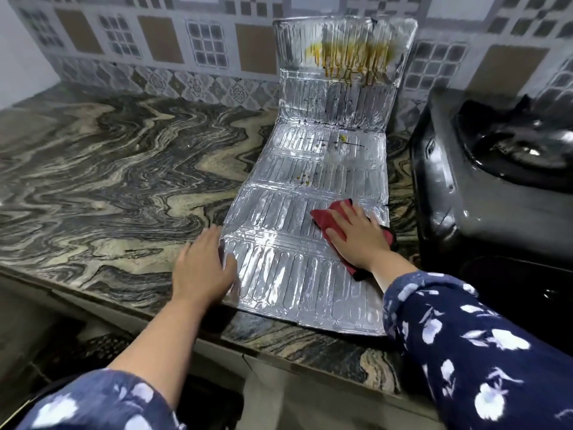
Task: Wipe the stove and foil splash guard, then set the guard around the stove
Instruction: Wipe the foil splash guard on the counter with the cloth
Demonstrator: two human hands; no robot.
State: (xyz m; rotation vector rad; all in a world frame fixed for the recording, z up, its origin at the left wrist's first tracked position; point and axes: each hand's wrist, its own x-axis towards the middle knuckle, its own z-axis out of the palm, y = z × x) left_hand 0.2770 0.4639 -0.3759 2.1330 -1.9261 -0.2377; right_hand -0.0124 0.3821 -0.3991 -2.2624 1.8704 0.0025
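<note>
The silver foil splash guard (297, 193) lies unfolded on the marbled counter, its far panel propped upright against the tiled wall. That upright panel carries yellow-brown drip stains (350, 57), and small specks dot the middle panels. My left hand (203, 268) presses flat on the guard's near left edge. My right hand (356, 234) rests palm-down on a red cloth (325, 217) on the guard's right side. The black gas stove (465, 181) stands just right of the guard.
The marbled counter (108, 181) stretches to the left of the guard. Its front edge runs diagonally below my arms. A patterned tiled wall (155, 45) backs the counter. A stove burner (527, 144) shows at far right.
</note>
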